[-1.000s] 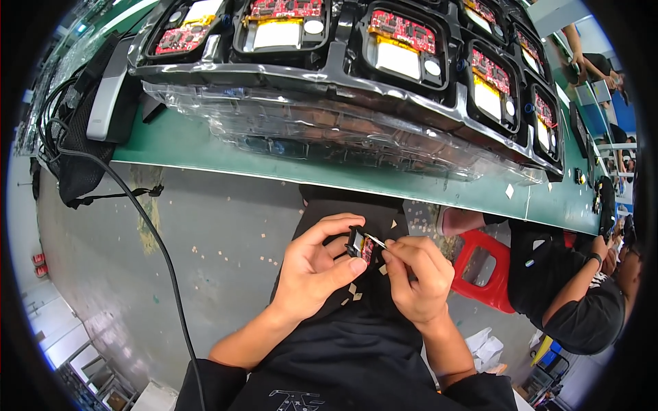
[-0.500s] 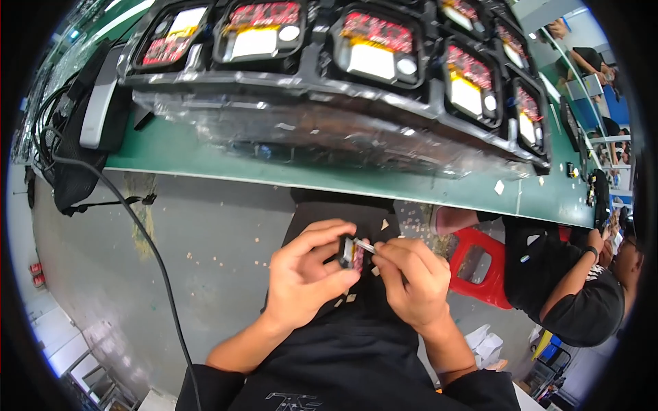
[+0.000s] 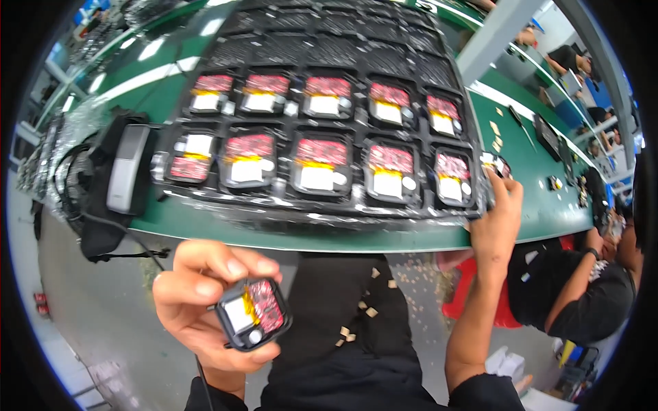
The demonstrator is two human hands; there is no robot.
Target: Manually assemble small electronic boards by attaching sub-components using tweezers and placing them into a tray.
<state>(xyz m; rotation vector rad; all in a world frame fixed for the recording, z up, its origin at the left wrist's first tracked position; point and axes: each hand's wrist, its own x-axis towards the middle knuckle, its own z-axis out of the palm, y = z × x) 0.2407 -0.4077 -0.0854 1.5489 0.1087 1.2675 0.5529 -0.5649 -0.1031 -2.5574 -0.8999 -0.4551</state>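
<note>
My left hand (image 3: pixel 199 301) grips a small black square device housing (image 3: pixel 286 320) by its edges, above my lap and left of it. The housing's open side faces up, showing a red circuit board (image 3: pixel 266 306), yellow tape, a whitish block and a round silver disc. Over the bench, beside the right edge of the black tray (image 3: pixel 236 49), is my right hand (image 3: pixel 502 205). Its fingers are closed together at a small dark and pale item (image 3: pixel 495 163), partly hidden and too blurred to name.
Similar red-board units (image 3: pixel 320 161) fill the tray's two near rows; its farther pockets hold none. A grey-and-black device (image 3: pixel 128 168) with cables stands left on the green bench (image 3: pixel 301 238). Small pale pieces (image 3: pixel 371 312) lie on my lap. Another person (image 3: pixel 589 301) sits at right.
My left hand has moved left and nearer with the housing, turning its open side up. My right hand has left the housing and reached out to the bench; its thin pale tool no longer shows.
</note>
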